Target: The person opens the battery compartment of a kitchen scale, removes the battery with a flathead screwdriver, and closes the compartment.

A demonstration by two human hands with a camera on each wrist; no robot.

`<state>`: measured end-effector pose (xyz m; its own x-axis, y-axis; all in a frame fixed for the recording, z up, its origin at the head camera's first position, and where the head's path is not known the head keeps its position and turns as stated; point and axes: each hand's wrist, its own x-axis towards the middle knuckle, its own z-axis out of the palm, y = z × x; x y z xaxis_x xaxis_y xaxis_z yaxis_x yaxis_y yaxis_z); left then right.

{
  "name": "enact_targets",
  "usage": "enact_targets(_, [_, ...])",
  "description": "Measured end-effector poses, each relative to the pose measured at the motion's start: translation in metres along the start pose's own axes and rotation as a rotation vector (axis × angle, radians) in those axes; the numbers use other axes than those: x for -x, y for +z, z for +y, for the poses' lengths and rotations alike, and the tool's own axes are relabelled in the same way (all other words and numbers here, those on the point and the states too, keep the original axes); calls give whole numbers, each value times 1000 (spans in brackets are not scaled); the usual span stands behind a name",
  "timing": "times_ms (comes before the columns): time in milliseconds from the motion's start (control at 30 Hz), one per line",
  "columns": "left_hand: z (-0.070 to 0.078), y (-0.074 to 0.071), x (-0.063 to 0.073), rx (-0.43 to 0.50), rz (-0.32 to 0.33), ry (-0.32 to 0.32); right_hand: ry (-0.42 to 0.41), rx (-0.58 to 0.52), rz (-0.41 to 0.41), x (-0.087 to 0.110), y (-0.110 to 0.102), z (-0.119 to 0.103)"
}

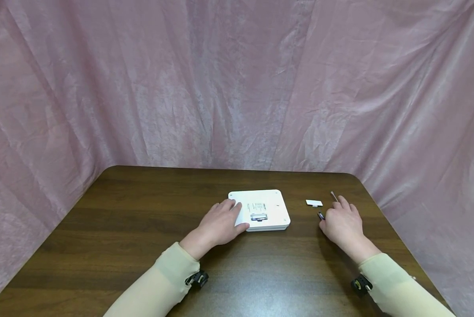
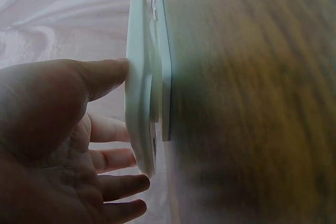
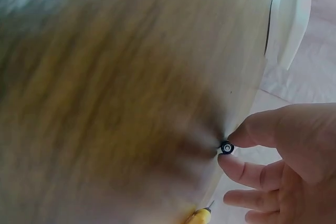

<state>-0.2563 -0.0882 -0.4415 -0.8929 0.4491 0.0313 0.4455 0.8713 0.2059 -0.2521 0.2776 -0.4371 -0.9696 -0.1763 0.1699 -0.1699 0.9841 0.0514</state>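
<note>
A white flat device [image 1: 272, 207], like a kitchen scale turned underside up, lies on the table; a printed label and an uncovered battery compartment [image 1: 258, 217] show on it. My left hand [image 1: 221, 222] rests on its left part with fingers extended, the thumb [image 2: 107, 74] at its near edge. Over to the right, my right hand [image 1: 344, 222] pinches a small dark battery [image 3: 227, 147] between thumb and index finger, close to the tabletop. Beyond that hand a screwdriver's metal shaft [image 1: 334, 195] sticks out; its yellow handle [image 3: 199, 216] is hidden in the head view.
A small white battery cover [image 1: 314, 203] with a tab lies between the device and my right hand. The brown wooden table [image 1: 142, 198] has rounded far corners. Pink curtain [image 1: 221, 88] hangs behind it and along both sides.
</note>
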Motion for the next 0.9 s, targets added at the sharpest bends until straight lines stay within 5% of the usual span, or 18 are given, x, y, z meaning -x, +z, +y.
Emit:
enact_targets(300, [0,0,0,-5,3,5,1,3,-48,-2,-2,-5])
enact_targets(900, [0,1,0,-2,18,12,9,-1,-8,-2,-1,-4])
